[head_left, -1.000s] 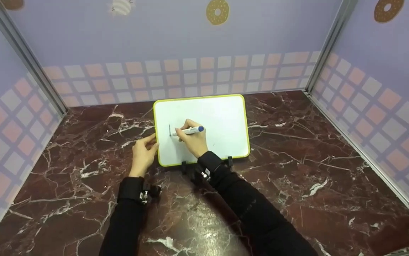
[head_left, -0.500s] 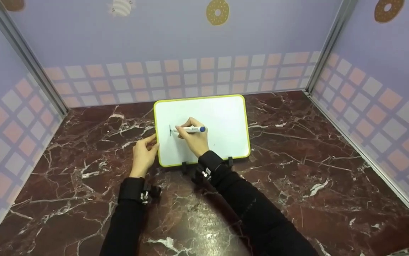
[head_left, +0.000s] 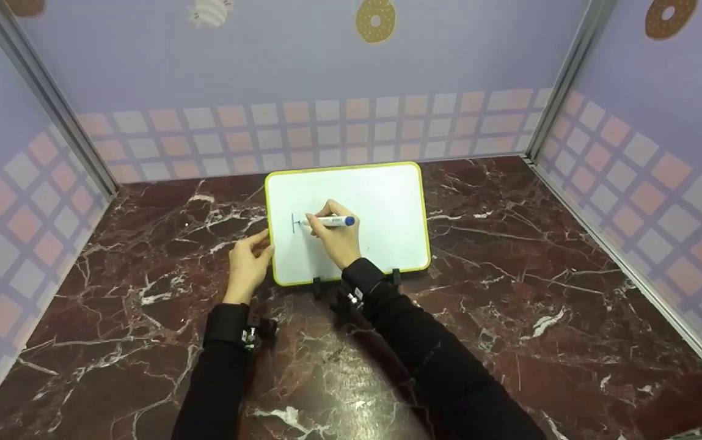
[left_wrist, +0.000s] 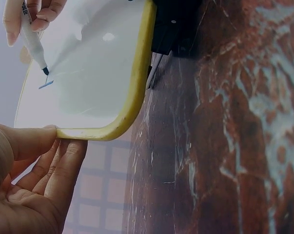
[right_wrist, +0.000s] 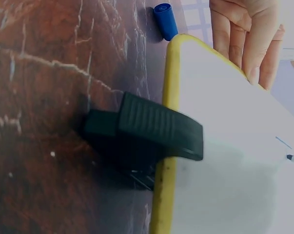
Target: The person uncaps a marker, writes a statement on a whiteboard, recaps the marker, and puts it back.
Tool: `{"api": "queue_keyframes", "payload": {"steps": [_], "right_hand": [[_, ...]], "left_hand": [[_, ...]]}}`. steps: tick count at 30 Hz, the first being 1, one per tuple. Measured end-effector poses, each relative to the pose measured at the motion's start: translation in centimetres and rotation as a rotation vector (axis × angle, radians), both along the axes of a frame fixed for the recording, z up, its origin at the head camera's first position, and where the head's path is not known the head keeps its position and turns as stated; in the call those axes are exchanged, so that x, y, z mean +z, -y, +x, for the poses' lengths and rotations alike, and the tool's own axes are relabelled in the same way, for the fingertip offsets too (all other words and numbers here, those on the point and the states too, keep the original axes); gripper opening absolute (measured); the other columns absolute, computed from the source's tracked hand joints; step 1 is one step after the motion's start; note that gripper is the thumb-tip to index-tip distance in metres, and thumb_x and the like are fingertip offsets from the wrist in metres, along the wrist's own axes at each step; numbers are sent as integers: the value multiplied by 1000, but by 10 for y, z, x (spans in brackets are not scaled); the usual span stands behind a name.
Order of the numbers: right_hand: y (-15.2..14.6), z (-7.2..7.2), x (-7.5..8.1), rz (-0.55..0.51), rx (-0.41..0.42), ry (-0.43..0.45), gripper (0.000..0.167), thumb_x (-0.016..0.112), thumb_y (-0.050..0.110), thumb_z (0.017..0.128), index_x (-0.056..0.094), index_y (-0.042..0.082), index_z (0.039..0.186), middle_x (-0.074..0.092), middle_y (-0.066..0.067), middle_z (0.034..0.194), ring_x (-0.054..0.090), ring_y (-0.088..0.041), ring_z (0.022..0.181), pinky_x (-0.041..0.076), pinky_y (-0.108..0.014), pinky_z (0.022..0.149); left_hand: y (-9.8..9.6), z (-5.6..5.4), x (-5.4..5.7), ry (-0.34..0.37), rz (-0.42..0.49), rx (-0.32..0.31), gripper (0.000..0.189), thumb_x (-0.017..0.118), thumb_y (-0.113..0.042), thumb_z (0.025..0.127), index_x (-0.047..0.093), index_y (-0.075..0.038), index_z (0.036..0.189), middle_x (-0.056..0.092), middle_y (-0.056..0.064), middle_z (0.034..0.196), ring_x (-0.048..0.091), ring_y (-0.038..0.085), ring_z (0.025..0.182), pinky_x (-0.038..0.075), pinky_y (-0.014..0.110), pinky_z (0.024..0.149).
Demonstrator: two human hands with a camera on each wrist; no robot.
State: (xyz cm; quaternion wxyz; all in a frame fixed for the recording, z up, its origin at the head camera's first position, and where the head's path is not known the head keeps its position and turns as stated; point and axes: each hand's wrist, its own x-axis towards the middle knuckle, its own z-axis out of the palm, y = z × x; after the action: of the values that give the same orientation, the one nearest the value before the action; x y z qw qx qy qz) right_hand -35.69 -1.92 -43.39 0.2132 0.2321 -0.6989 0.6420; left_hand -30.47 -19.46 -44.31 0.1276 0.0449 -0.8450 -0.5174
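In a stand [right_wrist: 156, 126] (black) sits a whiteboard [head_left: 381, 208].

Lilac walls [head_left: 289, 67] (checkered low down) border a dark-red marbled tabletop [head_left: 570, 275].

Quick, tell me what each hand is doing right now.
Left hand: closed, pinching the board by its edge.
Right hand: closed, holding the marker.

Black-sleeved arms [head_left: 215, 379] reach forward, the left hand [head_left: 247, 267] pinching, the right hand [head_left: 340, 241] gripping
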Motion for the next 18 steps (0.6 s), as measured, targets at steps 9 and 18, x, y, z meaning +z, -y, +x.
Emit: {"api": "queue_keyframes", "payload": {"steps": [9, 18], "right_hand": [[-2, -4, 2, -78, 9, 21, 18, 69, 5, 91, 57, -4, 81, 69, -23, 79, 70, -20, 67, 60, -25, 64], [-1, -5, 4, -48, 46, -33, 17, 68, 3, 92, 58, -7, 81, 69, -23, 83, 71, -35, 72, 62, -28, 67]], "left_hand": [[-1, -2, 0, -19, -25, 11, 41, 59, 0, 97, 56, 2, 137, 65, 27, 124, 68, 39, 108, 60, 43, 89], [0, -2, 0, 5, -7, -1, 42, 57, -2, 98, 54, 1, 140, 63, 27, 127, 66, 38, 112, 60, 41, 91]]}}
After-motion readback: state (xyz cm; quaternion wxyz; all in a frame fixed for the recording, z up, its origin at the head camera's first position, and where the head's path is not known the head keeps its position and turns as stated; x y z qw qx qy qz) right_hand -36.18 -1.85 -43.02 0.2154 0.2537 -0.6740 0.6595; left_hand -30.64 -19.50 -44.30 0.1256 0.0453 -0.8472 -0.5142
